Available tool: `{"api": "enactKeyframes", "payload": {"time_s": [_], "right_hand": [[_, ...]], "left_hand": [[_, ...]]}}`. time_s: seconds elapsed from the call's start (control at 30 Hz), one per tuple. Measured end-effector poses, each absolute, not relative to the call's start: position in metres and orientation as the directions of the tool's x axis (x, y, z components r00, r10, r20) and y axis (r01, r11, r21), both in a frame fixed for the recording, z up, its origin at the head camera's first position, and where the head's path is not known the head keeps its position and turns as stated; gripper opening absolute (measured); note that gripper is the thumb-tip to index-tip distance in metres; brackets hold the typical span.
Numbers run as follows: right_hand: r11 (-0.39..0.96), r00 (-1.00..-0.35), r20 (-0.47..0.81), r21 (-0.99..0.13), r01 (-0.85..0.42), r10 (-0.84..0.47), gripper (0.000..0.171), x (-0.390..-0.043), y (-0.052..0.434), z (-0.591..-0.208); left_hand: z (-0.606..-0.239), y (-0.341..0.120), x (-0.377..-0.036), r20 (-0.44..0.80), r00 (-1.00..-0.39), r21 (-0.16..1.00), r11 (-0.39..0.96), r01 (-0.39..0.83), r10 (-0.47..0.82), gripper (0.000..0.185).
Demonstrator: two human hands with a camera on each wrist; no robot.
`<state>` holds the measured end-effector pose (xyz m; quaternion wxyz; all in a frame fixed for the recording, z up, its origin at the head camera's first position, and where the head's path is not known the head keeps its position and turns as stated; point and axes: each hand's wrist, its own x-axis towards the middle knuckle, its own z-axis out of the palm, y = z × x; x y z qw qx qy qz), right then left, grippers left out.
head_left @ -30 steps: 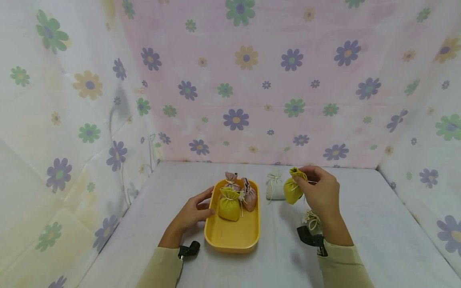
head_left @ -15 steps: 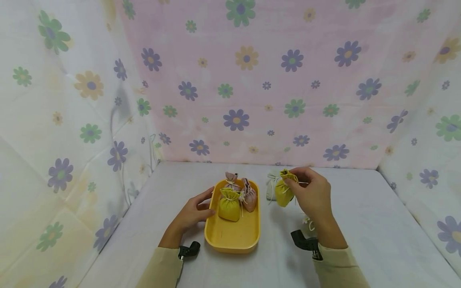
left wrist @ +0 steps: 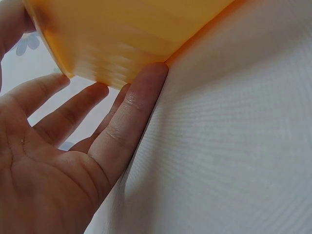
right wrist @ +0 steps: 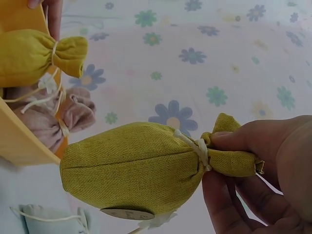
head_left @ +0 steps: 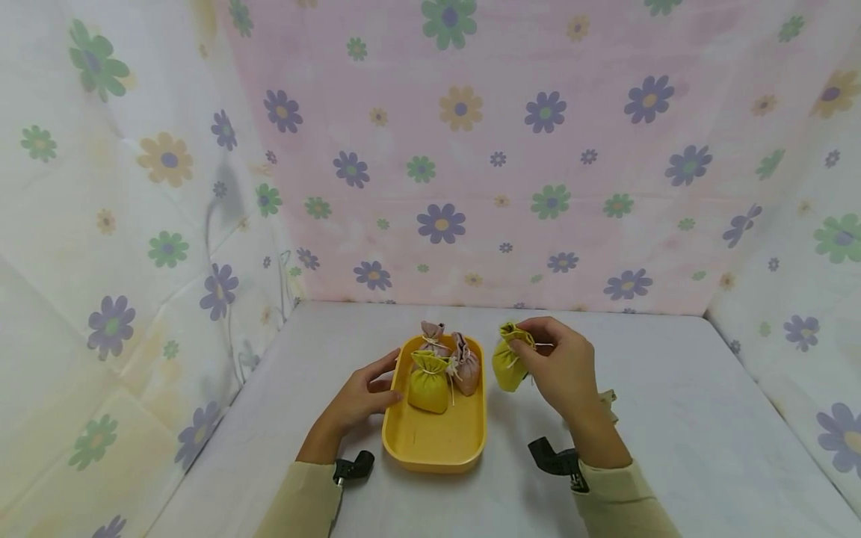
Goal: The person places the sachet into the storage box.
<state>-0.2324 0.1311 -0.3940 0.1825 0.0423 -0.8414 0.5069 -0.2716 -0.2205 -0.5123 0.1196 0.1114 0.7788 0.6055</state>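
My right hand (head_left: 561, 366) pinches a yellow-green drawstring pouch (head_left: 508, 366) by its gathered neck, between thumb and fingers, just right of the yellow tray (head_left: 433, 448). The right wrist view shows its pale cord, a small round tag (right wrist: 127, 213) and the pouch lying sideways across the picture. At the tray's left side, my left hand (head_left: 363, 392) holds the wall, thumb over the rim and fingertips (left wrist: 151, 75) against the outside. Inside the tray stand another yellow-green pouch (head_left: 427, 392) and two dusty-pink pouches, one at the back (head_left: 433, 338) and one at the right (head_left: 466, 373).
A pale grey-green pouch (right wrist: 53, 224) lies on the white table, hidden in the head view behind the held pouch and hand. Partly covered by my right wrist is a beige pouch (head_left: 608, 403). Flowered cloth walls (head_left: 437, 149) enclose the table at the back and both sides.
My right hand has moved left with the yellow-green pouch, past the pale pouch and closer to the tray. The left hand, the tray and the pouches in it have stayed put.
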Motion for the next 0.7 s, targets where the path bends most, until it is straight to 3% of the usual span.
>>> {"api": "enactKeyframes", "payload": {"time_s": [0.7], "right_hand": [[0.469, -0.923, 0.384, -0.818, -0.332, 0.015, 0.021, -0.229, 0.106, -0.403]], "left_hand": [[-0.509, -0.219, -0.270, -0.070, -0.951, 0.970, 0.242, 0.006, 0.303, 0.085]]}}
